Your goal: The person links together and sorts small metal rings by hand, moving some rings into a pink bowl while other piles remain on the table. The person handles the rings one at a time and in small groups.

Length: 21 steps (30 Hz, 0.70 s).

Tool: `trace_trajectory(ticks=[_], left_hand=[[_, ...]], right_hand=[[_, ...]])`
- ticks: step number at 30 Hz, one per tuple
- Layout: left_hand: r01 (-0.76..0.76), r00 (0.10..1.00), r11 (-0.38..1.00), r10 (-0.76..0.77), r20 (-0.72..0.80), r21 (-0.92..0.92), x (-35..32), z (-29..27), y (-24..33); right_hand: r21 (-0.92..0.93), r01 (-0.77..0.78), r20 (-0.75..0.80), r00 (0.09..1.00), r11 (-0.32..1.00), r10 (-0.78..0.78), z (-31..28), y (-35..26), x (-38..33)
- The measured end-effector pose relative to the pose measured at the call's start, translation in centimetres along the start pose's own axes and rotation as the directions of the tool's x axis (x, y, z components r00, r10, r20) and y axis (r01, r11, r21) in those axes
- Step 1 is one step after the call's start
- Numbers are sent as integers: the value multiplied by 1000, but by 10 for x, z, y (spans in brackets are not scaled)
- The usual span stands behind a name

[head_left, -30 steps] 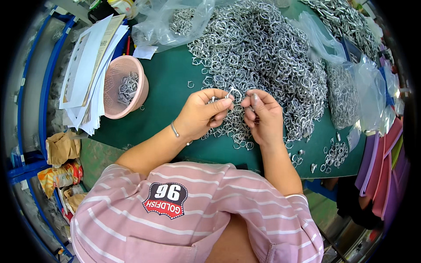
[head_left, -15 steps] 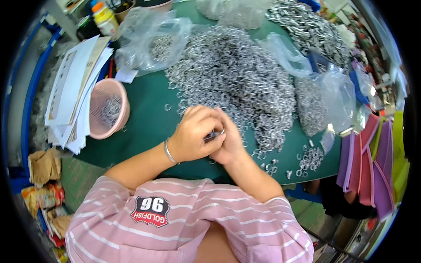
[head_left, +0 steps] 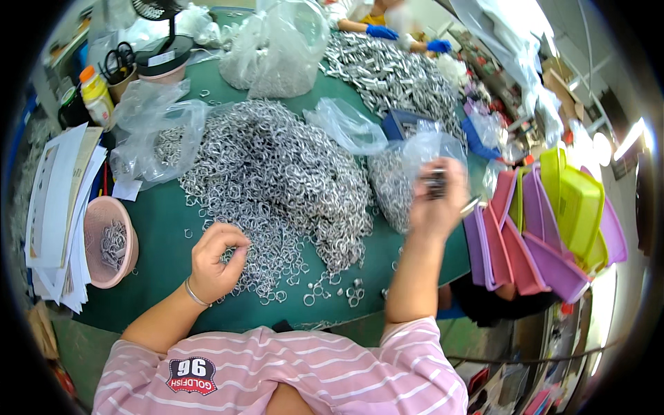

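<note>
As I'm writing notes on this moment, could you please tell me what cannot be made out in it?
Head view:
Right bare hand: motion blur hides what the dark, shiny thing against it is.
Left bare hand: its curl hides whether it holds anything.
Co-worker in blue gloves: mostly cut off by the top edge.
Dark-blue rectangular box: clear plastic bag partly hides its inside.

Pink, white-striped cloth shirt (head_left: 277, 360): black-and-red shield-shaped badge (head_left: 192, 375), white numerals on black, white lettering on red. Yellow plastic bottle (head_left: 97, 100) with orange cap: label too small to read. White paper sheets (head_left: 59, 207): print illegible.
</note>
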<state>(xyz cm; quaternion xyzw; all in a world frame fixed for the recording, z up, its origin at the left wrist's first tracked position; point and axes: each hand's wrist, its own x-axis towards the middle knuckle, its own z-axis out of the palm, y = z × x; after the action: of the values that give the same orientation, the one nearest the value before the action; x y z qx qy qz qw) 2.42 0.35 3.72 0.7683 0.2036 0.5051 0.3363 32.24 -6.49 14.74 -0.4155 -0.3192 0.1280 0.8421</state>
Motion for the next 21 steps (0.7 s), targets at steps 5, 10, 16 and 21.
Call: trace_trajectory(ticks=[5, 10, 16, 21], left_hand=[[89, 994, 994, -84, 72, -63, -2, 0, -2], [104, 991, 994, -107, 75, 35, 0, -12, -13], [61, 965, 930, -148, 218, 363, -10, -20, -39], [-11, 957, 899, -117, 265, 438, -23, -11, -46]], right_hand=[[-830, 115, 87, 993, 546, -77, -102, -9, 104], [-925, 367, 367, 930, -97, 14, -100, 13, 93], [-549, 769, 738, 630, 326, -243, 10, 26, -55], [-481, 600, 833, 541, 639, 119, 29, 85, -137]])
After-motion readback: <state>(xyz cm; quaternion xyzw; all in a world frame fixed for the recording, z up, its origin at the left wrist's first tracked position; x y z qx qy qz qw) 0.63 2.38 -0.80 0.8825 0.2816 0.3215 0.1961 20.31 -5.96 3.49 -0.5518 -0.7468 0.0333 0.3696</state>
